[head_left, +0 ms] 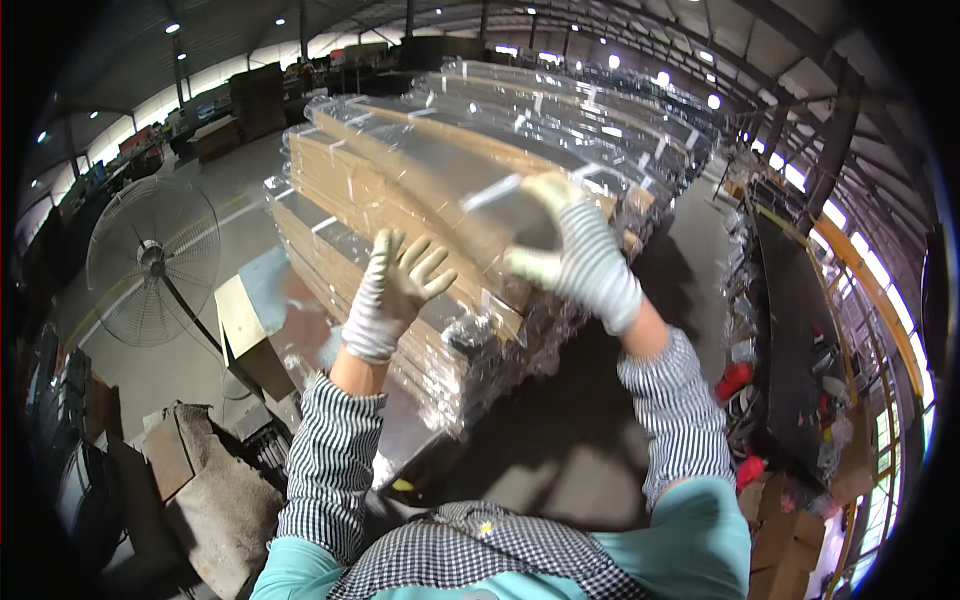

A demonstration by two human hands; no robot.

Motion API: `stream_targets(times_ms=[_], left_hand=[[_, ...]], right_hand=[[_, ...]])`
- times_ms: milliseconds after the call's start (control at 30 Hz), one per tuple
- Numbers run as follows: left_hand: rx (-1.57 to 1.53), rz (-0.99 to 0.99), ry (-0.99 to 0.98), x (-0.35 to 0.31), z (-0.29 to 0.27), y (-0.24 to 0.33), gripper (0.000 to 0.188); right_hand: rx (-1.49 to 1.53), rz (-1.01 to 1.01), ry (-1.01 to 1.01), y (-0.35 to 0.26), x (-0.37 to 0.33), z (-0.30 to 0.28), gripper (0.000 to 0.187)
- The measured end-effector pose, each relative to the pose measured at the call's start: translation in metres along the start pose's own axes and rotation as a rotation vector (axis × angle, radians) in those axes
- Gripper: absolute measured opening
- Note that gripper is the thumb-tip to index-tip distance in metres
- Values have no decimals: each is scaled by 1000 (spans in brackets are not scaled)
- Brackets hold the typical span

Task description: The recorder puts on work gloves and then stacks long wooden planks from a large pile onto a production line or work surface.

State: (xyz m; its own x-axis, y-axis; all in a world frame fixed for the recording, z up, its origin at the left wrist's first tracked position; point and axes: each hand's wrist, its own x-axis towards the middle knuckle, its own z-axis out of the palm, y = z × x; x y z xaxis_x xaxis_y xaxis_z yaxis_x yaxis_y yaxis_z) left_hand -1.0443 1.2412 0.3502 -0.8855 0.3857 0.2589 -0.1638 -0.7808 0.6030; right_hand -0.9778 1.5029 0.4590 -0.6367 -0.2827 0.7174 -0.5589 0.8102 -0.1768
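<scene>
My left hand (398,290), in a white knit glove with pale fingers, is raised with its fingers spread and nothing in it. It is above the near end of a stack of long flat packages (330,170) in brown cardboard and clear film. Farther right, my gloved right hand (585,250) reaches over the same stack, thumb and fingers wide apart. Just left of its fingers lies a blurred dark flat package (500,215) with a white strap (492,192). Whether the fingertips touch it I cannot tell. Crumpled clear film (470,345) bunches at the stack's near end.
On the left stands a large round fan (152,258), with an open cardboard box (250,335) nearer. Brown cloth (225,510) covers something at lower left. More film-wrapped stacks (560,90) extend behind. A long dark bench (790,320) with clutter runs along the right.
</scene>
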Motion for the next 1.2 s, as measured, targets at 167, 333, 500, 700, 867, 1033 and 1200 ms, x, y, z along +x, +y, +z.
stream_targets(times_ms=[167, 333, 500, 700, 867, 1033, 1200], left_hand=[[-53, -14, -5, -31, -20, 70, 58], [88, 80, 216, -42, -63, 74, 40], [-161, 86, 35, -49, -65, 49, 51], [125, 245, 188, -89, -75, 18, 62], [442, 327, 378, -129, -134, 3, 71], [-359, 13, 448, -178, -215, -15, 64], [-392, 167, 587, -194, -290, -77, 74]], right_hand=[[-289, 31, 262, 88, 10, -29, 93], [-125, 502, -144, 161, 40, -32, 106], [68, 36, 102, 10, 10, -2, 53], [810, 367, 48, -104, -56, 127, 111], [941, 527, 5, -98, -84, 214, 108], [1027, 561, -37, -102, -147, 277, 103], [581, 500, -218, -115, -226, 332, 100]])
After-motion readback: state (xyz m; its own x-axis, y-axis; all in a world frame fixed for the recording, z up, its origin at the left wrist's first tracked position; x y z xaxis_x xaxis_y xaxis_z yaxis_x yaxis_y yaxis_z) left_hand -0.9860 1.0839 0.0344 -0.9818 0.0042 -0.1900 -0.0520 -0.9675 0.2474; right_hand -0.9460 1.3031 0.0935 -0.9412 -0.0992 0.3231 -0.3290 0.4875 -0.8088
